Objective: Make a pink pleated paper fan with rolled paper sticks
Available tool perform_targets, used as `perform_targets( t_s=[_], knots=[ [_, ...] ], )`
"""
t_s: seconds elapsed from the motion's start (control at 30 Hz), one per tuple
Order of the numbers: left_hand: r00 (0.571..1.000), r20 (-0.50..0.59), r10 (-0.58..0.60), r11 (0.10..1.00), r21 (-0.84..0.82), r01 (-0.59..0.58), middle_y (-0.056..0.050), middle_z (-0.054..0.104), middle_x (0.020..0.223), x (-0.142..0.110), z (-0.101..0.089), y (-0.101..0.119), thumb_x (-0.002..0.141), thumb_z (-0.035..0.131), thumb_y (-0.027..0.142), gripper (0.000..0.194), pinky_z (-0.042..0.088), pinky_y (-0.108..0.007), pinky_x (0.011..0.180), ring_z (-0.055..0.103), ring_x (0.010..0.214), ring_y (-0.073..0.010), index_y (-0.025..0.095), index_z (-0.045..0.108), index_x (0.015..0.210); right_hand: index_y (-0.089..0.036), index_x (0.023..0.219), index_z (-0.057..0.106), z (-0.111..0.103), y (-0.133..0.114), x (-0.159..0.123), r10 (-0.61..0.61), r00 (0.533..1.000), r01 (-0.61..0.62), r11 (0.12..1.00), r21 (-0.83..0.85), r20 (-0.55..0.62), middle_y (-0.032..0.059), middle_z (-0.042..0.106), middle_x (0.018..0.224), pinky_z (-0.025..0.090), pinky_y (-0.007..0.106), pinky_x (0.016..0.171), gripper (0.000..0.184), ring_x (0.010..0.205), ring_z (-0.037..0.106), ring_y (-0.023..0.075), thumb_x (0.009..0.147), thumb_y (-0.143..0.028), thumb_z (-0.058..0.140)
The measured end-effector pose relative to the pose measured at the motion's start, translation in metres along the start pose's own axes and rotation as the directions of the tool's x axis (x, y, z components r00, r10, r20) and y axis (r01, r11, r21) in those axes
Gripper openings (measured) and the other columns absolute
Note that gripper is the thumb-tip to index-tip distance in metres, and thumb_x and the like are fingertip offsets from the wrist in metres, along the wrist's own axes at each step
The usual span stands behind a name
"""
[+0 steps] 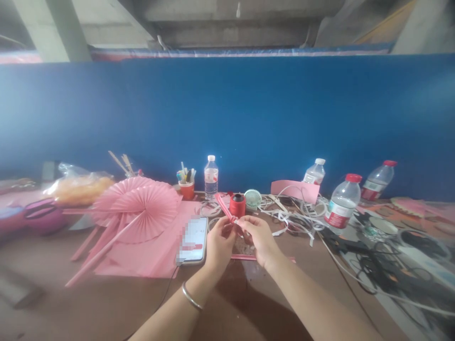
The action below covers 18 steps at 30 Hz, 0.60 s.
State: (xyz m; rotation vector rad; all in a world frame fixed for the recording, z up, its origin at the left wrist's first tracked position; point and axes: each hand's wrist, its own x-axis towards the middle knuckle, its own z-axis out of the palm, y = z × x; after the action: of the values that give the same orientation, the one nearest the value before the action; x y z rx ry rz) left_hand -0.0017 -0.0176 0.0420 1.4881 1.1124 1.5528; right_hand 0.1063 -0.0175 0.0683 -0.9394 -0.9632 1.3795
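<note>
My left hand and my right hand meet above the table and together pinch a folded pink paper strip that sticks up and to the left. Both pinch points sit near the strip's lower end. A silver bangle circles my left wrist. Just behind the strip stands a red thread spool. A phone lies flat to the left of my left hand, on pink paper sheets. Another pink strip lies on the table under my hands.
Finished pink paper fans on sticks lie at left. An orange pen cup, water bottles, a small white fan, white paper scraps and black cables crowd the back and right. A blue partition rises behind.
</note>
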Motion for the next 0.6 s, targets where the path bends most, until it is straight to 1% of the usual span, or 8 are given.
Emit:
perform_targets(
  t_s=[0.13, 0.23, 0.3, 0.43, 0.5, 0.6],
  knots=[
    [1.0, 0.011, 0.005, 1.0, 0.006, -0.005, -0.003, 0.065, 0.081, 0.0001, -0.0008, 0.0007, 0.075, 0.052, 0.021, 0.019, 0.05, -0.026, 0.067, 0.063, 0.075, -0.016, 0.016, 0.055, 0.093, -0.015, 0.057, 0.056, -0.0004, 0.0029, 0.0006, -0.015, 1.0, 0.015, 1.0, 0.021, 0.008, -0.0056, 0.041, 0.046, 0.014, 0.018, 0.039, 0.022, 0.041, 0.03, 0.0043, 0.059, -0.033, 0.067],
    [1.0, 0.026, 0.006, 1.0, 0.006, -0.006, -0.004, 0.065, 0.084, -0.0002, -0.0016, -0.0004, 0.076, 0.052, 0.022, 0.02, 0.05, -0.026, 0.068, 0.063, 0.077, -0.0162, 0.017, 0.055, 0.094, -0.015, 0.058, 0.056, -0.0007, 0.0047, 0.0009, -0.038, 0.999, 0.037, 0.999, 0.025, 0.029, -0.0059, 0.04, 0.047, 0.015, 0.018, 0.04, 0.021, 0.042, 0.031, 0.0046, 0.061, -0.033, 0.066],
    [0.999, 0.032, 0.009, 1.0, 0.013, -0.01, -0.004, 0.065, 0.085, -0.0007, -0.0017, -0.001, 0.076, 0.052, 0.022, 0.02, 0.05, -0.026, 0.069, 0.063, 0.078, -0.0163, 0.017, 0.055, 0.095, -0.015, 0.059, 0.056, -0.0007, 0.0052, 0.0009, -0.037, 0.999, 0.037, 0.999, 0.017, 0.015, -0.0062, 0.04, 0.047, 0.015, 0.018, 0.041, 0.02, 0.042, 0.03, 0.0042, 0.061, -0.032, 0.066],
    [1.0, 0.008, 0.028, 0.999, 0.037, -0.028, -0.004, 0.065, 0.083, -0.0017, -0.0009, 0.001, 0.075, 0.052, 0.02, 0.019, 0.05, -0.026, 0.067, 0.063, 0.079, -0.0163, 0.017, 0.057, 0.092, -0.015, 0.061, 0.056, -0.0006, 0.0049, 0.0001, -0.036, 0.999, 0.035, 0.999, -0.018, -0.014, -0.006, 0.042, 0.047, 0.014, 0.019, 0.041, 0.02, 0.041, 0.026, 0.0038, 0.062, -0.032, 0.066],
    [0.999, 0.006, 0.041, 0.998, 0.043, -0.041, -0.004, 0.065, 0.085, -0.0019, -0.0001, 0.003, 0.074, 0.052, 0.02, 0.02, 0.05, -0.026, 0.068, 0.063, 0.079, -0.0162, 0.017, 0.058, 0.092, -0.016, 0.06, 0.054, -0.0004, 0.0045, -0.0005, -0.049, 0.998, 0.048, 0.998, -0.037, -0.03, -0.0058, 0.044, 0.048, 0.015, 0.019, 0.041, 0.022, 0.041, 0.027, 0.0042, 0.061, -0.035, 0.067],
    [0.997, 0.015, 0.074, 0.995, 0.067, -0.075, -0.005, 0.066, 0.09, -0.0018, -0.0001, 0.004, 0.074, 0.051, 0.019, 0.022, 0.049, -0.026, 0.073, 0.062, 0.081, -0.0159, 0.017, 0.06, 0.094, -0.016, 0.058, 0.052, 0.0005, 0.0041, -0.0013, -0.068, 0.997, 0.065, 0.996, -0.054, -0.045, -0.0067, 0.043, 0.046, 0.015, 0.021, 0.041, 0.027, 0.039, 0.025, 0.0039, 0.059, -0.037, 0.068]
  ],
)
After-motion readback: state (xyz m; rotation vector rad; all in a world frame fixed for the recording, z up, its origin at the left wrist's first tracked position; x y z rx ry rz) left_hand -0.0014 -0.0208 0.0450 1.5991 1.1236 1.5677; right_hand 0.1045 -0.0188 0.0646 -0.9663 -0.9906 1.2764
